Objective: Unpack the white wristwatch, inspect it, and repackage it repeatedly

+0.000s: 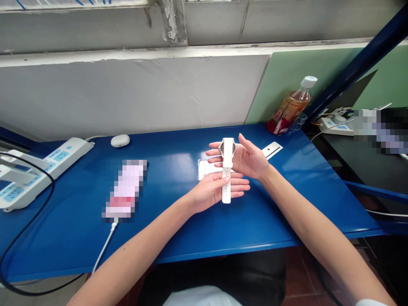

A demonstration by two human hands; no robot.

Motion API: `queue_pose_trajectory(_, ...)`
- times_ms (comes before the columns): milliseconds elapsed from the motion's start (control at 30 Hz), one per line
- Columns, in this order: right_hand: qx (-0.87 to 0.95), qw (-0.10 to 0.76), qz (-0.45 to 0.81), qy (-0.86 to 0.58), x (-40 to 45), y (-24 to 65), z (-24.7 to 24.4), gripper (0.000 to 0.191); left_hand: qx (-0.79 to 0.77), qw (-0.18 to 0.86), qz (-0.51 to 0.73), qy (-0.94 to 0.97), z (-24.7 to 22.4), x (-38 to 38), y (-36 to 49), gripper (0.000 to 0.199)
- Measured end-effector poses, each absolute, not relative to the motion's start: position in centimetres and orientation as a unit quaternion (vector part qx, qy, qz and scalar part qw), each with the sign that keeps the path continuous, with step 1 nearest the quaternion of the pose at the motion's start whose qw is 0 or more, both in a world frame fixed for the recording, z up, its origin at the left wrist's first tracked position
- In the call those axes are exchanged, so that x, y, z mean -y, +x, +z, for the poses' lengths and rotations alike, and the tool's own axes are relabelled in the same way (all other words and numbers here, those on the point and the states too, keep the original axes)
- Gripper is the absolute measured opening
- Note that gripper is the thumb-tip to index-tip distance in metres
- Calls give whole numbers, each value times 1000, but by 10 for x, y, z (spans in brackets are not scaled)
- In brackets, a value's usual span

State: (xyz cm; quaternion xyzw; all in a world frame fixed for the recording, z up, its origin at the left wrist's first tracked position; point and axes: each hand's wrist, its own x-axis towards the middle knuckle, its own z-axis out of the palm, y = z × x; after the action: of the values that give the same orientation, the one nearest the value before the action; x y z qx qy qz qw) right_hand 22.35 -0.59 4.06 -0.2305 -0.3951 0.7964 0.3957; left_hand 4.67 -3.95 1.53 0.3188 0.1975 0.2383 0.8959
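Observation:
A white-strapped wristwatch (227, 157) is held up over the blue table, its round case at the top and the holed strap end hanging down. My left hand (210, 191) pinches that strap between the thumb on top and the flat fingers behind. Palm up, my right hand (250, 159) lies behind the watch case with its fingers stretched out and the thumb apart. Whether those fingers bear any of its weight I cannot tell. Beneath the hands, partly hidden, is a flat white item (202, 168). A white slotted card (273, 149) lies beyond my right wrist.
A charging phone (126, 187) with a blurred screen and a power strip (57, 159) with plugs and cables are on the left. A white earbud case (120, 140) sits near the wall. At the back right stands a drink bottle (291, 108) beside a blue frame post (360, 63).

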Motion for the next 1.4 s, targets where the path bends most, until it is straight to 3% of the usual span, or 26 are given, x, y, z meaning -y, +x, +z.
queue_pose_trajectory(267,380,420,796,-213,5,227,40,48,-213,898,242,300,18,40,48,26)
queue_pose_trajectory(467,332,544,731,-247,-2,231,36,25,-193,912,297,209,29,35,43,56)
queue_pose_trajectory(567,311,602,697,-235,-6,231,32,8,-185,903,353,163,34,33,40,60)
queue_pose_trajectory(767,400,587,646,-280,-4,225,26,26,-208,882,372,200,32,34,43,45)
queue_pose_trajectory(1000,601,494,532,-334,5,222,26,25,-287,798,348,400,23,41,49,41)
queue_pose_trajectory(1133,592,463,580,-314,8,217,29,27,-293,789,320,436,20,44,51,43)
queue_pose_trajectory(1400,454,422,761,-192,11,213,41,56,-330,798,287,415,17,45,54,45)
